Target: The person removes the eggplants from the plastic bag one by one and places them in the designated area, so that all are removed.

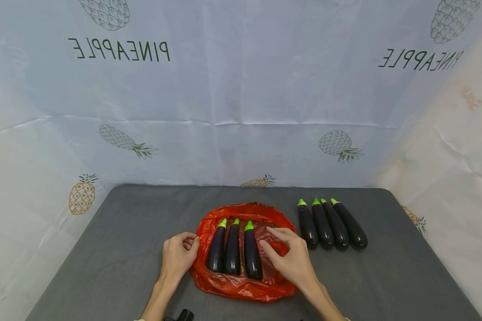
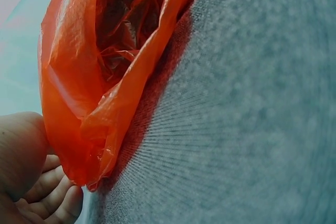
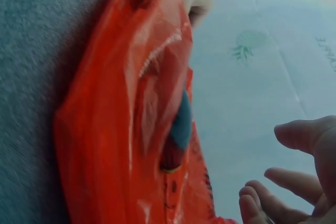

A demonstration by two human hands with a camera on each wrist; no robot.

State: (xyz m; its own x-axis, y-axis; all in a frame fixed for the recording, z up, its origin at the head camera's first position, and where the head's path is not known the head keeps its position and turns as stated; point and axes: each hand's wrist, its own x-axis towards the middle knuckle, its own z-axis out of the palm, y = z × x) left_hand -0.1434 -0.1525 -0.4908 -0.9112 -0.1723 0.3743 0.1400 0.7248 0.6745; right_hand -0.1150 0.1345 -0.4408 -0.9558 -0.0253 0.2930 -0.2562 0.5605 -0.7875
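A red plastic bag [image 1: 245, 292] lies spread with its mouth facing up, and three dark purple eggplants [image 1: 232, 249] with green stems rest inside it. My left hand [image 1: 179, 254] pinches the bag's left rim; in the left wrist view, the thumb and curled fingers meet at the orange-red plastic [image 2: 68, 87]. Over the bag's right side hovers my right hand [image 1: 291, 258], thumb and fingers apart with nothing between them. The right wrist view shows those fingers [image 3: 286, 179] clear of the bag, where one eggplant [image 3: 182, 124] partly shows behind the red plastic.
Several more eggplants [image 1: 331, 225] lie side by side on the grey table [image 1: 385, 276], right of the bag. A black object [image 1: 184, 315] shows at the bottom edge by my left forearm. Behind the table hangs a pale cloth [image 1: 241, 89] with pineapple prints.
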